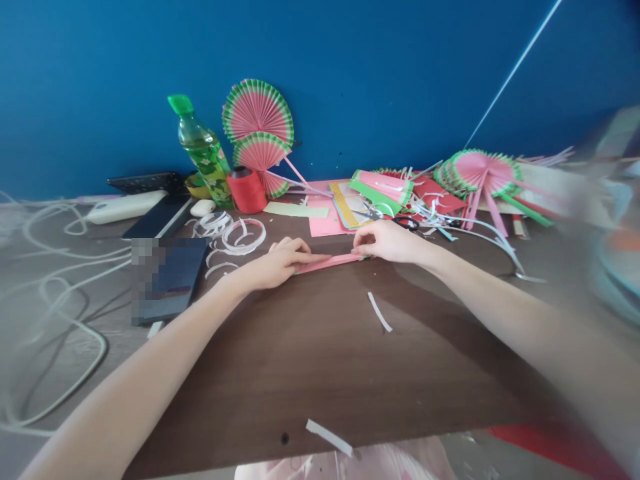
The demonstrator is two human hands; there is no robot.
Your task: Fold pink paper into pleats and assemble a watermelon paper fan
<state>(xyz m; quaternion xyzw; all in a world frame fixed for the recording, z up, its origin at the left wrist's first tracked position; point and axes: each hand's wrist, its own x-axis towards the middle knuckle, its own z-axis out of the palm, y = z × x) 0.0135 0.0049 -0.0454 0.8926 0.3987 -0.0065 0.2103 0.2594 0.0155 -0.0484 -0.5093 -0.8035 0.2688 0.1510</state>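
Note:
A narrow pink folded paper strip point(333, 262) lies on the brown table point(310, 353). My left hand point(285, 262) rests over its left end, index finger stretched along the strip and the other fingers bent; nothing is gripped in it. At the right end, my right hand point(380, 241) pinches the strip between thumb and fingers, near a bit of green at its tip. Just behind the hands are pink paper sheets point(320, 223) and scissors point(405, 223) with black handles.
Pleated pink-green fans point(257, 113) lean on the blue wall, beside a green-capped bottle point(203, 157) and red thread spool point(247, 192). White tape rings point(244, 237), a phone point(173, 280) and cables point(95, 333) lie left. More fans point(477, 173) sit right; paper strips point(380, 312) lie in front.

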